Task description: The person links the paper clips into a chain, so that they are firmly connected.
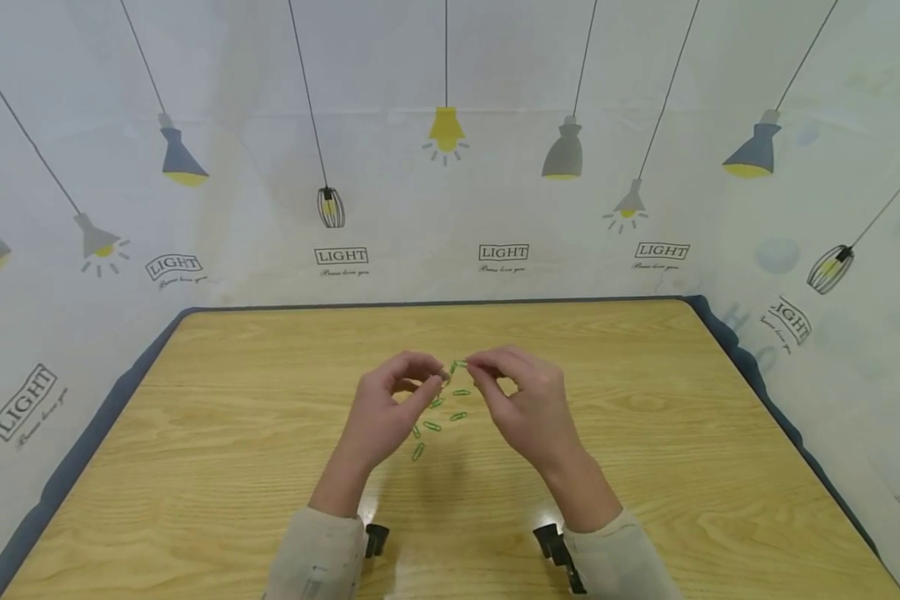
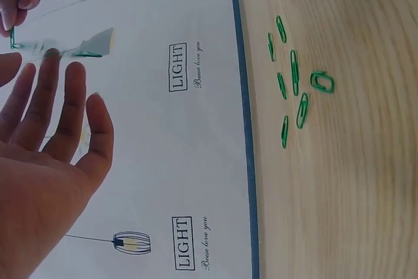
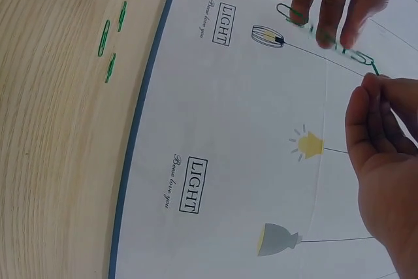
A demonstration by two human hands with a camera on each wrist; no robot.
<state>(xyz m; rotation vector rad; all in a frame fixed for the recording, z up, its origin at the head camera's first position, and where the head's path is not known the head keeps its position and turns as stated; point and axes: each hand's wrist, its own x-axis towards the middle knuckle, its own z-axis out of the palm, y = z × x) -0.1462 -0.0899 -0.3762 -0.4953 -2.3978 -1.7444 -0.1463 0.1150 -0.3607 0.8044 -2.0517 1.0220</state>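
A short chain of green paper clips (image 3: 363, 60) stretches between the two hands, raised above the table. My right hand (image 1: 532, 408) pinches its end clip between thumb and fingertips. The left hand (image 1: 381, 417) holds the chain at its fingertips, thumb and forefinger meeting in the head view. One clip hangs out past the left fingers in the right wrist view; part of the chain is blurred or covered by fingers. Several loose green paper clips (image 2: 294, 73) lie scattered on the table under the hands. Among them is a squarish green clip (image 2: 322, 82).
The wooden table (image 1: 217, 433) has a dark blue edging (image 1: 435, 303) along its back and sides. Behind and beside it hangs a pale cloth (image 1: 270, 167) printed with lamps and lettering. Black wrist cameras (image 1: 377, 540) sit by the sleeves.
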